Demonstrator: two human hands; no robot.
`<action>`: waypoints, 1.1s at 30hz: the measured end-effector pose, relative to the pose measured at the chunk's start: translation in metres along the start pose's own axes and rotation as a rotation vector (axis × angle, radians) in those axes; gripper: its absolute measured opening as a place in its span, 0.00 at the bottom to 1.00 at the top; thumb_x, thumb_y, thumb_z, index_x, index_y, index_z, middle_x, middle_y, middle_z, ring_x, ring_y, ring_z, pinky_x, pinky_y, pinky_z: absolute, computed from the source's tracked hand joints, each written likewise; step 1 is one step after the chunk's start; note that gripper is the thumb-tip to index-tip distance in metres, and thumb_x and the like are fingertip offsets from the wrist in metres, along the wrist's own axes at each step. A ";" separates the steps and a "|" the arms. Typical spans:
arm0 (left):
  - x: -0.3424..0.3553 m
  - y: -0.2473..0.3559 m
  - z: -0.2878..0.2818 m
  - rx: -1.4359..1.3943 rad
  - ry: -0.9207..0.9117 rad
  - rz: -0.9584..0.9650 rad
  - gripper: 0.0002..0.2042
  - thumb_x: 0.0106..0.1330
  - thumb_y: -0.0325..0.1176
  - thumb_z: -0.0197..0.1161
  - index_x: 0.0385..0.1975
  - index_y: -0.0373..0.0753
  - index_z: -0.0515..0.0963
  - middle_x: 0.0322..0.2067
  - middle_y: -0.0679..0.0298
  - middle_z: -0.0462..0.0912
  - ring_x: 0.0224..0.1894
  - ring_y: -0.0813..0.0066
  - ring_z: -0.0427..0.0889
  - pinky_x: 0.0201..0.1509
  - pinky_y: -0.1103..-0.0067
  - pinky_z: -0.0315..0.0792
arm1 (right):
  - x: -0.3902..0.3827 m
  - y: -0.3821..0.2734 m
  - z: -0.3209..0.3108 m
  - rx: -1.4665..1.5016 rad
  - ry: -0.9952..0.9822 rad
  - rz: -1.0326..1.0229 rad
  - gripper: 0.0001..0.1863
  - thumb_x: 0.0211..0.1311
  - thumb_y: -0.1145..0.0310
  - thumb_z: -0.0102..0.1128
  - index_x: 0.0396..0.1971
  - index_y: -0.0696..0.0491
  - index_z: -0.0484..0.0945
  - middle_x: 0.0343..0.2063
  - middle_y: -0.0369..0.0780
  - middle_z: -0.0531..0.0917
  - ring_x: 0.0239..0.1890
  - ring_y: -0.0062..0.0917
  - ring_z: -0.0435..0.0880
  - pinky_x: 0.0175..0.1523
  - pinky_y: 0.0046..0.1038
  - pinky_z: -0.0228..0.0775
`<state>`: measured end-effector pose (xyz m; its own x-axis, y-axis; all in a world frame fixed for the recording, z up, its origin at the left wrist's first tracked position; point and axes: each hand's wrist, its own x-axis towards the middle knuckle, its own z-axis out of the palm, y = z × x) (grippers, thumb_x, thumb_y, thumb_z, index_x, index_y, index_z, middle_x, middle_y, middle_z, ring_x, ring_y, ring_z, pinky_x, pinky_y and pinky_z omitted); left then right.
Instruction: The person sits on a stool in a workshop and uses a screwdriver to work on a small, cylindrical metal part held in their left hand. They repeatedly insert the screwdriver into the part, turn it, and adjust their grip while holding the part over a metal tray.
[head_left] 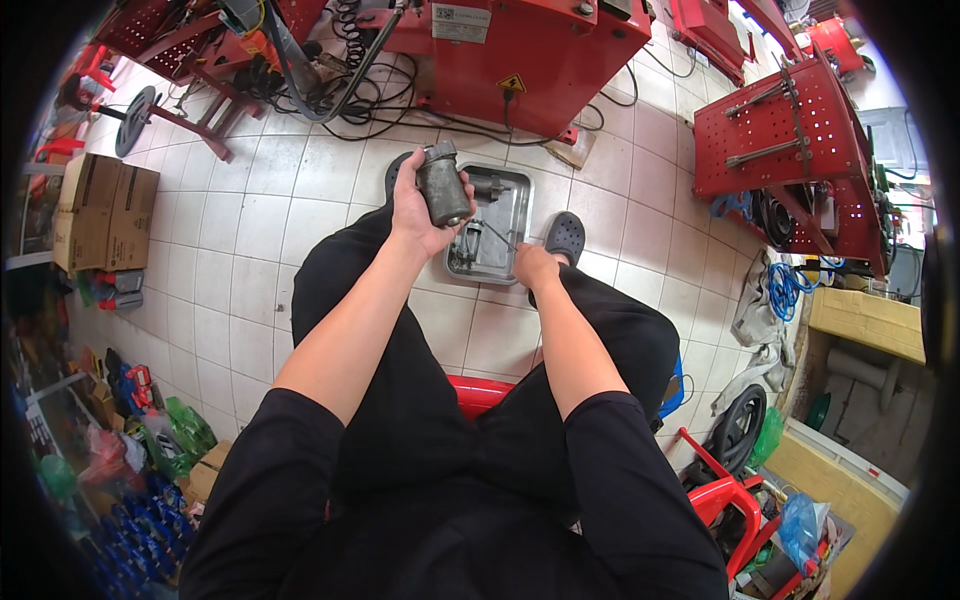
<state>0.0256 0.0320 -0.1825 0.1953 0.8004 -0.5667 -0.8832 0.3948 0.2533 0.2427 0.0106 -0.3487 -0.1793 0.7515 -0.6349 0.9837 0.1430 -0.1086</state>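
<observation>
A dark, worn metal cylinder (441,190) with a ridged collar at its far end and a small knob at its near end rests in my left hand (418,215). My fingers and thumb are wrapped round it, over the left side of a grey metal tray (524,200). My right hand (537,265) is closed at the tray's near right corner. A thin dark rod (498,236) runs from its fingers toward the cylinder's near end; its kind cannot be made out. Inside the tray lie another dark cylindrical part (488,188) and some small metal parts (473,242).
The tray stands on white floor tiles between my feet, near a grey clog (566,236). Ahead is a red machine (530,60) with black cables (400,115). A red perforated cart (770,150) stands right, cardboard boxes (105,212) left. A red stool (480,393) is under me.
</observation>
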 end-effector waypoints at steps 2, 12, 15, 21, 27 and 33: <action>0.001 0.000 -0.003 0.002 -0.005 0.009 0.23 0.56 0.58 0.54 0.30 0.41 0.73 0.26 0.64 0.77 0.28 0.69 0.77 0.33 0.73 0.73 | -0.005 -0.003 -0.008 0.008 -0.023 0.032 0.16 0.59 0.69 0.45 0.45 0.58 0.73 0.45 0.50 0.78 0.48 0.39 0.78 0.50 0.33 0.71; 0.002 -0.001 -0.003 0.027 -0.020 0.018 0.21 0.58 0.57 0.52 0.30 0.42 0.73 0.24 0.63 0.77 0.25 0.68 0.78 0.30 0.71 0.73 | -0.035 -0.010 -0.044 0.032 -0.124 0.138 0.18 0.59 0.69 0.46 0.47 0.57 0.74 0.48 0.48 0.76 0.52 0.37 0.76 0.53 0.37 0.69; 0.002 0.000 -0.005 0.036 -0.023 0.031 0.21 0.58 0.57 0.52 0.30 0.41 0.73 0.24 0.63 0.77 0.25 0.68 0.78 0.30 0.71 0.73 | -0.041 -0.015 -0.049 0.020 -0.136 0.182 0.18 0.59 0.69 0.45 0.48 0.56 0.73 0.49 0.48 0.76 0.52 0.37 0.76 0.54 0.39 0.67; 0.000 0.002 -0.005 0.047 -0.028 0.035 0.21 0.58 0.56 0.52 0.30 0.41 0.73 0.25 0.63 0.77 0.26 0.68 0.78 0.31 0.71 0.73 | -0.052 -0.012 -0.051 0.046 -0.120 0.294 0.18 0.58 0.69 0.47 0.48 0.56 0.74 0.49 0.47 0.76 0.52 0.38 0.75 0.54 0.39 0.68; -0.002 0.002 -0.002 0.072 -0.027 0.033 0.21 0.58 0.56 0.52 0.31 0.42 0.72 0.27 0.63 0.76 0.27 0.68 0.77 0.32 0.72 0.71 | -0.061 0.005 -0.050 0.193 -0.070 0.330 0.12 0.48 0.75 0.51 0.32 0.61 0.80 0.36 0.52 0.81 0.43 0.40 0.81 0.45 0.34 0.73; -0.003 0.005 -0.004 0.094 -0.015 0.067 0.21 0.58 0.56 0.52 0.32 0.42 0.72 0.27 0.63 0.77 0.28 0.68 0.77 0.33 0.72 0.72 | -0.050 0.007 -0.044 0.277 -0.049 0.368 0.11 0.46 0.76 0.51 0.29 0.62 0.80 0.29 0.51 0.82 0.37 0.40 0.83 0.41 0.35 0.73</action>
<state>0.0191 0.0295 -0.1827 0.1443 0.8330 -0.5341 -0.8507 0.3801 0.3630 0.2581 0.0025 -0.2845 0.1760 0.6877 -0.7044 0.9486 -0.3096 -0.0652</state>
